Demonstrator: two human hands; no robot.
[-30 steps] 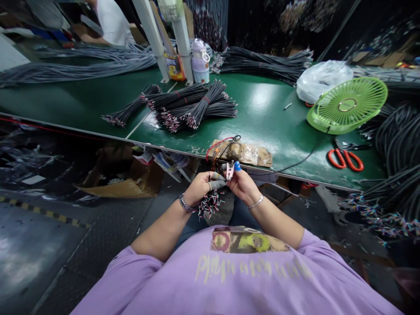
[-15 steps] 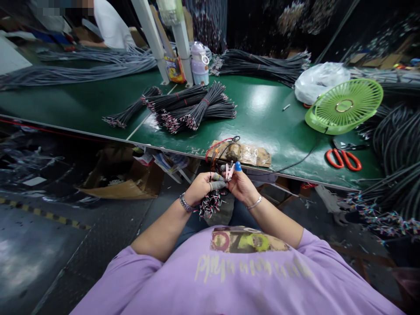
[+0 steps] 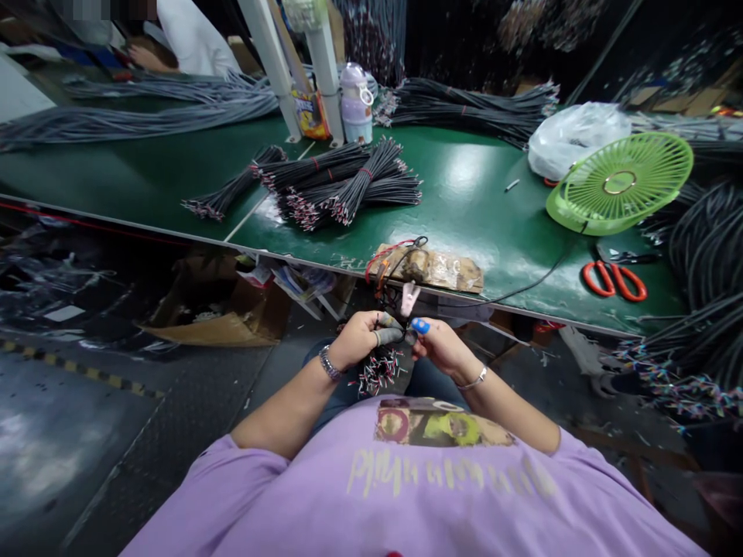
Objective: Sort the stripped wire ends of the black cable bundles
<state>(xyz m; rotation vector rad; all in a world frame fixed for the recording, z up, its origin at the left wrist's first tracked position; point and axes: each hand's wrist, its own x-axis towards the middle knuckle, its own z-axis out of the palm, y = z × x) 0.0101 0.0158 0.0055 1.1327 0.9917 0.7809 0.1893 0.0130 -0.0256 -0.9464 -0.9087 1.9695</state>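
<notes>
My left hand (image 3: 367,340), with grey covers on its fingertips, is closed around a bundle of thin black cables (image 3: 380,371). The cables' stripped red and white ends hang below that hand, above my lap. Just to the right, my right hand (image 3: 444,350) has thumb and finger pinched together close to the left fingertips; blue tape wraps its thumb. What lies in this pinch is too small to make out. A pale pink clothes peg (image 3: 409,298) stands just above both hands at the bench edge, in front of a taped cardboard piece (image 3: 458,272) with red and black wires.
Tied bundles of black cable (image 3: 348,186) lie on the green bench (image 3: 476,220). To the right are a green fan (image 3: 621,182), orange-handled scissors (image 3: 614,280) and a plastic bag (image 3: 574,139). A purple bottle (image 3: 355,104) stands at the back. A person in a white sleeve (image 3: 194,39) is far left.
My right hand has let go of the clothes peg and moved slightly down and right, its thumb lowered into a pinch. My left hand keeps its hold on the cables. The view has shifted slightly.
</notes>
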